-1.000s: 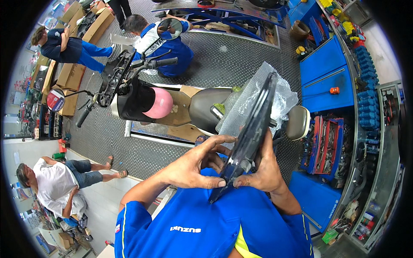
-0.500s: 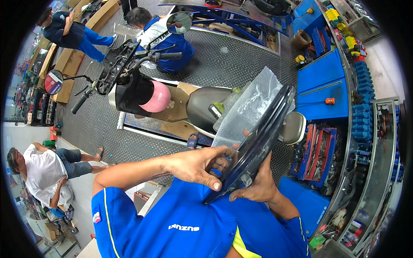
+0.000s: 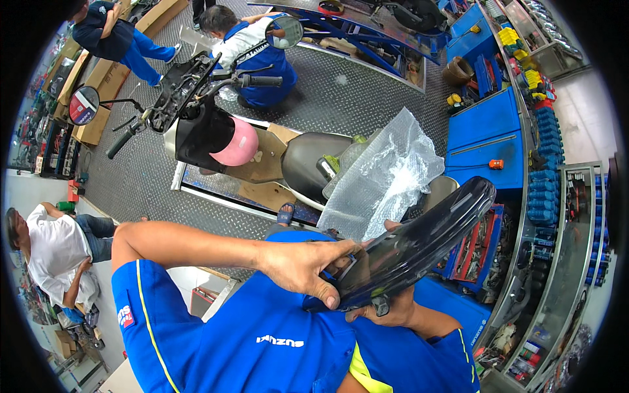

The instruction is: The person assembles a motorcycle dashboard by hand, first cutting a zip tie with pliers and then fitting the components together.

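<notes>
I hold a long, curved, glossy black panel (image 3: 419,245), which looks like a piece of scooter bodywork, in front of my chest. My left hand (image 3: 308,265) grips its near left end, thumb on top and fingers curled into an opening there. From underneath, my right hand (image 3: 393,311) holds the lower edge, with a small dark tab beside it; its fingers are mostly hidden behind the panel. A clear bubble-wrap sheet (image 3: 386,177) lies just beyond the panel, over the rear of a scooter. The scooter's dark seat (image 3: 311,160) shows beside the sheet.
A pink cap (image 3: 237,144) rests at the scooter's front, below bare handlebars (image 3: 187,95). Blue cabinets (image 3: 485,124) and a red-and-blue tool tray (image 3: 475,245) stand on the right. One person crouches (image 3: 255,65) beyond the scooter; others are at the left.
The panel has tilted toward lying flatter, its far end swinging right and nearer, showing more of its glossy face. More bubble wrap is uncovered. Both hands keep their hold.
</notes>
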Tool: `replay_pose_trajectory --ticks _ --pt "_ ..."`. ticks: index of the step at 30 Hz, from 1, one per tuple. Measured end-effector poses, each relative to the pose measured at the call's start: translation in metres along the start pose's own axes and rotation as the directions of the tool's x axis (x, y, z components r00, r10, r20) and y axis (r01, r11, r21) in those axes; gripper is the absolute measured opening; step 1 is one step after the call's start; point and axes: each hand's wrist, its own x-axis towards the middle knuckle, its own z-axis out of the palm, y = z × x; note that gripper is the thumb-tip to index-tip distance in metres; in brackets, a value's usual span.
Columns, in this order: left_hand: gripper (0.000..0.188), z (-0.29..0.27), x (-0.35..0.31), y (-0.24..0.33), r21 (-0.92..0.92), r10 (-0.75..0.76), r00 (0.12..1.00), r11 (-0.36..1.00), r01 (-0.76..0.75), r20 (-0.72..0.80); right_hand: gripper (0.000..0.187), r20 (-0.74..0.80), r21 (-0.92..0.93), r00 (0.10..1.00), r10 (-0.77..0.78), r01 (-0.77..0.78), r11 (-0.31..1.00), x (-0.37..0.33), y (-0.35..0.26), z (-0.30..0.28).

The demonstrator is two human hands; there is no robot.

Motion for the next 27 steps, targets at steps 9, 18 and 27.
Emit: replay_pose_trajectory --ticks 9,18,27 --pt "0.097 0.006 0.002 -0.001 -0.078 0.053 0.998 0.996 -0.049 0.046 0.104 0.140 0.014 0.980 0.143 -0.146 0.989 -0.031 0.001 0.007" --pt "0.090 0.007 0.007 0.000 -0.051 0.126 0.992 0.991 -0.126 0.000 0.096 0.249 -0.262 0.967 0.043 0.024 0.965 -0.030 -0.005 -0.002" --pt "0.101 -0.008 0.015 -0.007 -0.110 0.027 0.997 0.993 -0.035 -0.072 0.142 -0.053 0.140 0.988 0.143 -0.134 0.981 0.007 0.025 -0.012"
